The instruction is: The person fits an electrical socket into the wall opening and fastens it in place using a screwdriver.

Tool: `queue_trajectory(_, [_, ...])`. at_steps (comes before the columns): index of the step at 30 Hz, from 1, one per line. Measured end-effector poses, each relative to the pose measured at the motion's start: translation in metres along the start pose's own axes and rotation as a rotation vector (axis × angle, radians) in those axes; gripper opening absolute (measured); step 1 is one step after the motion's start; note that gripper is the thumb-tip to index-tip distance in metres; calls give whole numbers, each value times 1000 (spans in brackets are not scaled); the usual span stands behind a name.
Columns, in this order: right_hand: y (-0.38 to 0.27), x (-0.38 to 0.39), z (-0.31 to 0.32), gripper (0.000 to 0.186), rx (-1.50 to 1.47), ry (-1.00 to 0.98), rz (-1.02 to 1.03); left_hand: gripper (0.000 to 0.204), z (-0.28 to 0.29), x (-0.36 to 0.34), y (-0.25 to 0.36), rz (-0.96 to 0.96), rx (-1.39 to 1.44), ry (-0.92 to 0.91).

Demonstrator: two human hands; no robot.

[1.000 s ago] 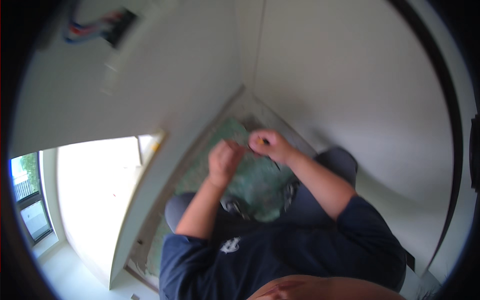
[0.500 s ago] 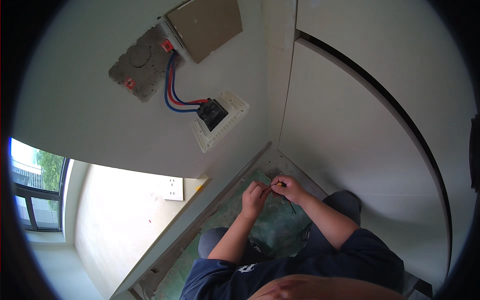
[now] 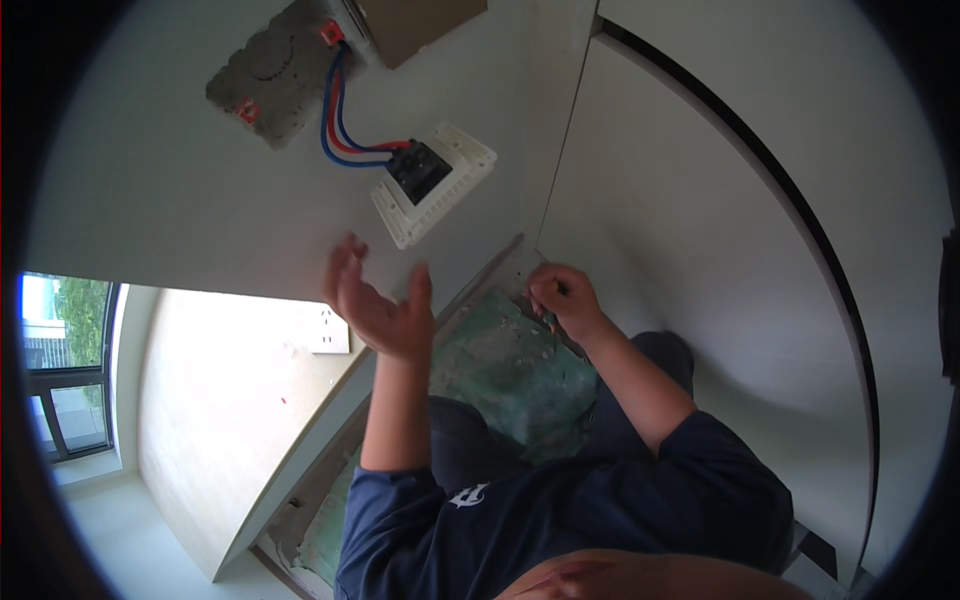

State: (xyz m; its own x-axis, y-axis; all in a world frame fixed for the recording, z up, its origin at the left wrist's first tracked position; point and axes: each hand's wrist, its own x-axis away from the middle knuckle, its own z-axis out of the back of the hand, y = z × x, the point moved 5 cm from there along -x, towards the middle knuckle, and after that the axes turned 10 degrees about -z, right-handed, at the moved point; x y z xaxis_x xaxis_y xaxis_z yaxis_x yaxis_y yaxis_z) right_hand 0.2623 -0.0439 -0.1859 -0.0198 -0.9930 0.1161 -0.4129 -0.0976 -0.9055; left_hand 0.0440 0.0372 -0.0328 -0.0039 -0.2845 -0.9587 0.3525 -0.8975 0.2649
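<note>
A white wall socket (image 3: 440,185), its back with a black terminal block turned toward me, hangs from the wall on blue and red wires (image 3: 333,125). Just below its lower corner is my left hand (image 3: 385,310), raised and blurred, fingers spread with nothing in them. My right hand (image 3: 567,302) is lower and to the right, over the floor, with its fingers curled closed. A small dark tool (image 3: 550,320) pokes out under those fingers; most of it is hidden, so its exact kind does not show.
The wires leave a rough grey patch (image 3: 275,75) in the wall with red clips. A brown board (image 3: 420,25) sits above. A second socket plate (image 3: 330,330) lies on the pale ledge at left. Green sheeting (image 3: 510,370) covers the floor; a white panel (image 3: 700,230) stands at right.
My left hand has left my right hand, moved up and left toward the hanging socket, and opened. My right hand has risen slightly, still closed. The view has tilted downward a little.
</note>
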Motion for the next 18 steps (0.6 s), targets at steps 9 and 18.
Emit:
queue_trajectory(9, [-150, 12, -76, 8, 364, 14, 679, 31, -32, -74, 17, -114, -112, -168])
queue_trajectory(18, [-208, 17, -103, 11, 487, 92, 854, 31, -11, -80, 21, 468, 541, 5])
